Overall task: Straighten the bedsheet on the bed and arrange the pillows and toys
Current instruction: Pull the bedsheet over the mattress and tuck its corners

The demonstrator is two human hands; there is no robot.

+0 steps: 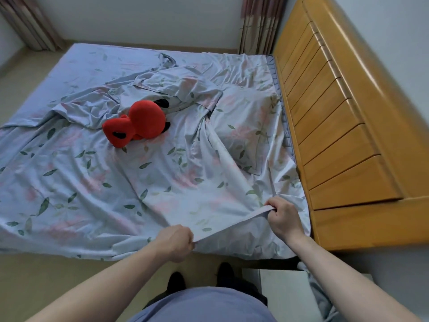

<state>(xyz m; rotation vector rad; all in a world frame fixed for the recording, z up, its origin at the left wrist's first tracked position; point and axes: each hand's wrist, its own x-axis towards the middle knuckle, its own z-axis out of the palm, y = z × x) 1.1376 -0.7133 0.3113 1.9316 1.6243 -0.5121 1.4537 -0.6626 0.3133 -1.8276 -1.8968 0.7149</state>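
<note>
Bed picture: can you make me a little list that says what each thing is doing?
sheet: floral, wrinkled, spread over the bed
left hand: gripping the sheet's near edge
right hand: gripping the same edge, closer to the headboard
toy: red plush, lying on the sheet mid-bed
pillow: same floral print, by the headboard
second pillow: crumpled, behind the toy
headboard: wooden, on the right
curtains: hanging at the far wall
</note>
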